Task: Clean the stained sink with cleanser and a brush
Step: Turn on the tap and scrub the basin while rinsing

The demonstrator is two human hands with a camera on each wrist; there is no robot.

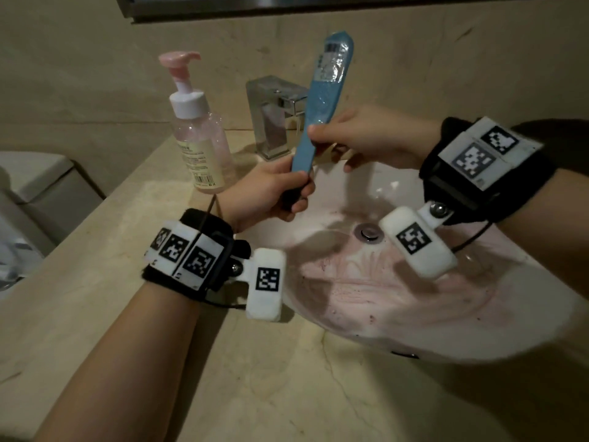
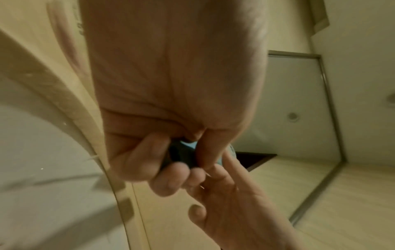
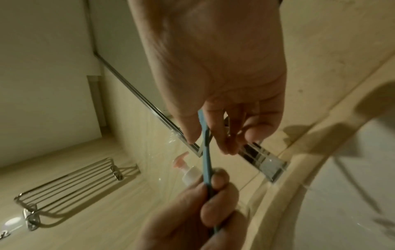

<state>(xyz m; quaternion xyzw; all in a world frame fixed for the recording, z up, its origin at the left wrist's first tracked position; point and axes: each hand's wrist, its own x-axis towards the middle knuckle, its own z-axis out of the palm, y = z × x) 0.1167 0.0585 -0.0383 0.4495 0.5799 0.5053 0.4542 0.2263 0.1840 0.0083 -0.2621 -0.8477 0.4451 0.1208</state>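
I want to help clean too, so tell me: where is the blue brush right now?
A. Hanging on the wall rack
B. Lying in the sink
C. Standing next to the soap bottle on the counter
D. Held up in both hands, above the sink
D: the left hand grips the low end of the blue brush and the right hand pinches its middle, holding it above the stained sink.

Beige marble-look stone walls (image 1: 414, 59) rise behind a matching stone countertop (image 1: 255, 378). A chrome wire wall rack (image 3: 70, 182) hangs under dim, warm light.
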